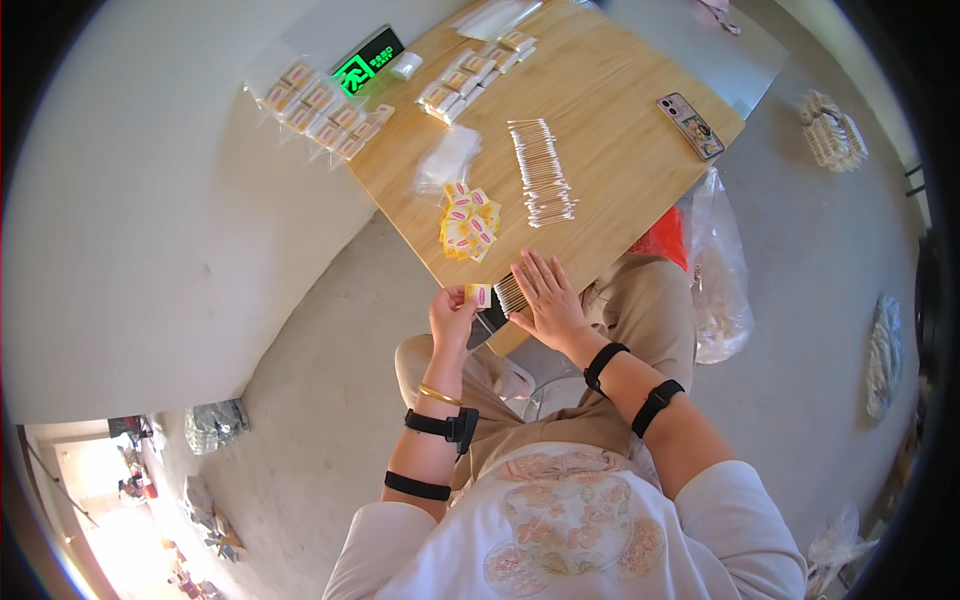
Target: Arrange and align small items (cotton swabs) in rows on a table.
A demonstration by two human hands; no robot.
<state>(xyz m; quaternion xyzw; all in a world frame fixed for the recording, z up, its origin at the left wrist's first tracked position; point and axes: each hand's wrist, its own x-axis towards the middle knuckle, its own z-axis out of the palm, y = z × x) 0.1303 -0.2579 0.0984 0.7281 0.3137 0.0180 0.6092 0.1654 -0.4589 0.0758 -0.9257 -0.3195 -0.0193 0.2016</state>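
Near the table's front corner, my left hand (453, 318) pinches a small yellow-and-white card (479, 296) between thumb and fingers. Just right of the card lies a short row of cotton swabs (508, 296) side by side. My right hand (548, 300) rests over the right end of that row, its fingers stretched out flat and partly covering the swabs. A dark object (488, 319) shows in part below the row. Beyond my left hand is a loose pile of similar cards (468, 222). Farther up the table, a long row of loose cotton swabs (541, 172) is spread out.
Clear plastic bags (448, 158) lie past the cards. Small packs (470, 78) stand in rows at the back, and bagged packs (318, 108) sit at the left edge near a green-lit sign (368, 62). A phone (690, 126) lies at the right corner; a plastic sack (718, 270) stands below.
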